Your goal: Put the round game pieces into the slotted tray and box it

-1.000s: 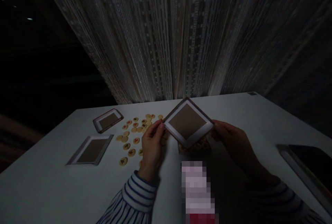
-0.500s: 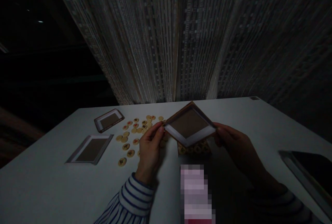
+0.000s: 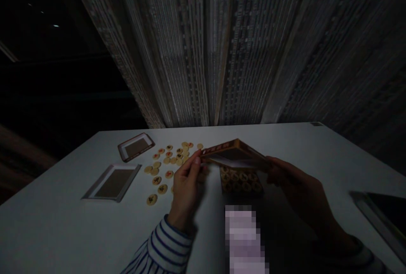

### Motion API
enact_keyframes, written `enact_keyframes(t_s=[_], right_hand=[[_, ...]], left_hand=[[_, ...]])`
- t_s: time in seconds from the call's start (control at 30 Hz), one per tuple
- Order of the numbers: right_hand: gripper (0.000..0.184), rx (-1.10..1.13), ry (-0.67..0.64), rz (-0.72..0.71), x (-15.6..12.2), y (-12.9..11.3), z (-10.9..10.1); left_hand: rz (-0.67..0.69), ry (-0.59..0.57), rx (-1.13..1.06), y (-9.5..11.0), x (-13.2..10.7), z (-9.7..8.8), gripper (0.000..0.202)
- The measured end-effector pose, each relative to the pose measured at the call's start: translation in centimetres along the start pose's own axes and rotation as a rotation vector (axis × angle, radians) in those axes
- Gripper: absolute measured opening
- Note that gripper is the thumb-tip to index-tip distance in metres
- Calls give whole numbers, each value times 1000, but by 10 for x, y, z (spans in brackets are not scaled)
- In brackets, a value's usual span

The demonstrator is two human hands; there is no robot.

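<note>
Between my two hands a shallow cardboard box lid (image 3: 236, 154) is held by opposite corners, its hollow side down and tilted. My left hand (image 3: 187, 185) pinches the left corner, and my right hand (image 3: 296, 185) closes on the right one. Beneath the lid stands a box of round pieces (image 3: 241, 181) in rows, its far part hidden by the lid. To the left of my left hand, loose xiangqi pieces (image 3: 162, 188) lie scattered, some with red or black characters and others blank side up.
On the left of the white table (image 3: 63, 219) lie a brown-edged tray or lid (image 3: 122, 154) and a grey-edged tray (image 3: 89, 195). A pixelated patch covers something at the front. A dark flat object (image 3: 385, 210) is at the right edge; a string curtain (image 3: 196, 54) hangs behind.
The lid has tipped to a flatter angle, so its printed outer edge shows and more of the piece-filled box beneath is visible. Both hands keep their hold on it.
</note>
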State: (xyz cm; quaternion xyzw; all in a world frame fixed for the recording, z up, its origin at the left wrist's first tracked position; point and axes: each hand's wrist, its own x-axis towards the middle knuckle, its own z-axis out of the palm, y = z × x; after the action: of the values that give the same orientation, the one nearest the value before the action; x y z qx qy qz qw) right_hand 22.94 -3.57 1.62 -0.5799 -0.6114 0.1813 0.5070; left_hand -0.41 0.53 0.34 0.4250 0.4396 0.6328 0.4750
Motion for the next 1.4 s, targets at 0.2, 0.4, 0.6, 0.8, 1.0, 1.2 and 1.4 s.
enact_keyframes(t_s=[0.2,0.4,0.6,0.8,1.0,1.2,1.4], right_hand=[[32,-82,-23,-108,-1,1,-3],[34,-83,-47,-125,-1,2,-5],[35,-92,-65,-136,-2,4,-4],[33,-100,-67,-130,-1,3,-4],[32,-124,-73,-130,-1,6,-3],[32,-137,-104,-157,-1,6,-3],[32,-104,-104,-176,-2,5,-3]], left_hand=[[-45,32,-85,2,-1,3,35],[-116,25,-140,6,-3,7,37],[-209,34,-240,8,-4,11,32],[-270,-15,-311,10,-5,12,31],[-303,-9,-271,6,-3,10,38],[-319,-6,-244,5,-4,8,39],[-311,-9,-247,4,-4,8,41]])
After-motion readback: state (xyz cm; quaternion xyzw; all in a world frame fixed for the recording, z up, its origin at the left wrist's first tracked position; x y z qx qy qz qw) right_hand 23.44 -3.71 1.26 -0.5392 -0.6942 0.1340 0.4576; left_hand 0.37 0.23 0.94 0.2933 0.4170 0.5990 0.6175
